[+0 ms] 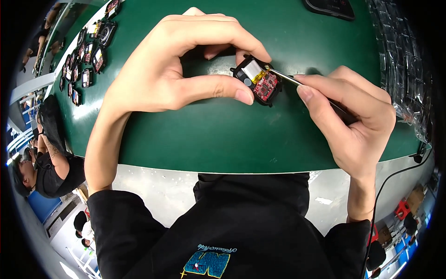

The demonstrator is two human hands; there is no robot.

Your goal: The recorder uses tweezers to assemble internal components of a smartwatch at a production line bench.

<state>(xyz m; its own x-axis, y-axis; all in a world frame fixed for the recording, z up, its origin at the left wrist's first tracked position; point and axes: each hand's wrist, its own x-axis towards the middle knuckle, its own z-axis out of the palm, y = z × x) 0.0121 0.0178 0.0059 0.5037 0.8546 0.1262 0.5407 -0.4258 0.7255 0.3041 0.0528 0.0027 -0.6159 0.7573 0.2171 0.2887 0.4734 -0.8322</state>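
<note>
Between the thumb and fingers of my left hand [174,65] is a small black device housing [246,80], tilted above the green table. Inside it show a silver battery cell [253,71] with yellow tape and a red circuit board [267,87]. My right hand [355,107] is closed around slim metal tweezers [284,76], gripped like a pen. Their tip reaches the housing's upper right part, by the yellow tape and the board's edge. Whether the tip pinches anything is too small to tell.
Several similar opened housings [87,53] lie at the table's far left. A black device [330,7] rests at the far right. Clear plastic trays [399,60] line the right edge, with a black cable [395,176] below. Another person [55,169] sits at left.
</note>
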